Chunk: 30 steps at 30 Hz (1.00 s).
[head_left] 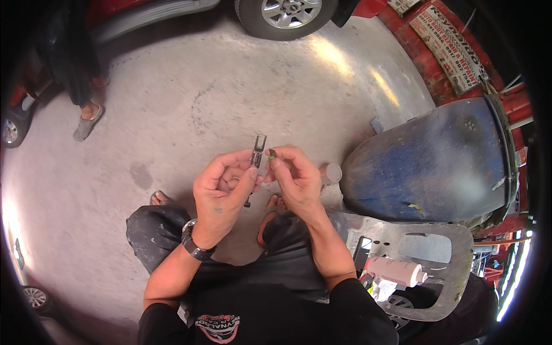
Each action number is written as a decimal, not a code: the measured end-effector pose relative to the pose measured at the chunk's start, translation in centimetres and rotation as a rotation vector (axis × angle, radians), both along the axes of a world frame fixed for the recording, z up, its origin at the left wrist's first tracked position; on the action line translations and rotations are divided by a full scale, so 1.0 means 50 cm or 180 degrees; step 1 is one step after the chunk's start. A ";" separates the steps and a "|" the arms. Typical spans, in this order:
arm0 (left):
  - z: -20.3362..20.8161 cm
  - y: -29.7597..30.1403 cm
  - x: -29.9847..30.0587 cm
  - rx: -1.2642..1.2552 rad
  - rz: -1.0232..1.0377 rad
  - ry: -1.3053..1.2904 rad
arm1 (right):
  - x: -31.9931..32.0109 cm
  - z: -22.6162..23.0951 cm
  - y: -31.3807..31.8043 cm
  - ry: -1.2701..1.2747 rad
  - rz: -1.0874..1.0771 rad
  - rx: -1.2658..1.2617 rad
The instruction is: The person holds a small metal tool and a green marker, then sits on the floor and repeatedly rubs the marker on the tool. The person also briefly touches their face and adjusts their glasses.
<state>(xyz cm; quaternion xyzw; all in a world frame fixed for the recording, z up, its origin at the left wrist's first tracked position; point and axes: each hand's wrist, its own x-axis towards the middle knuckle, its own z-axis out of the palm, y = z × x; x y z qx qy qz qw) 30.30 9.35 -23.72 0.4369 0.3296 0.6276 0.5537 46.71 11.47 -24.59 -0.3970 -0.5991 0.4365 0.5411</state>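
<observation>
My left hand (221,183) is closed around a slim black part (258,152), which stands up between thumb and fingers. Its upper end is an open rectangular frame; a dark knob-like end (248,203) shows below the hand, perhaps of the same part. Just beside it, my right hand (298,183) pinches a small dark piece (272,153) between thumb and forefinger, with a bit of green at its lower edge. The two pieces look close but apart. Both hands are in front of my knees, above the concrete floor (172,103). Fingers hide much of both pieces.
A large scuffed blue drum (420,164) lies at the right, near a small round can (332,173). A grey plastic chair (460,259) holds a pinkish bottle (395,271). A red vehicle's wheel (287,11) is at the far side. Another person's clog-shod foot (89,122) is at left.
</observation>
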 end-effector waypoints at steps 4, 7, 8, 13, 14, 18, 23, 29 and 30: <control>0.006 -0.002 0.000 -0.0068 -0.0103 -0.0115 | 0.002 0.012 0.018 -0.0764 -0.0123 0.1023; 0.008 -0.004 0.002 -0.0187 -0.0165 -0.0172 | -0.005 0.017 0.023 -0.0839 -0.0244 0.1305; 0.009 -0.005 0.003 -0.0243 -0.0182 -0.0190 | -0.006 0.018 0.025 -0.0882 -0.0262 0.1341; 0.007 -0.004 -0.001 -0.0405 -0.0319 -0.0272 | -0.006 0.014 0.024 -0.0953 -0.0323 0.1419; 0.007 -0.003 -0.001 -0.0449 -0.0337 -0.0307 | -0.005 0.011 0.022 -0.0966 -0.0352 0.1442; 0.006 -0.001 -0.002 -0.0464 -0.0333 -0.0418 | -0.009 0.010 0.020 -0.0947 -0.0450 0.1589; 0.001 -0.002 -0.006 -0.0517 -0.0456 -0.0472 | -0.013 0.006 0.023 -0.0995 -0.0467 0.1662; 0.000 -0.002 -0.006 -0.0574 -0.0491 -0.0508 | -0.014 0.005 0.020 -0.1053 -0.0500 0.1611; -0.001 -0.002 -0.007 -0.0585 -0.0500 -0.0511 | -0.014 0.006 0.019 -0.1066 -0.0482 0.1596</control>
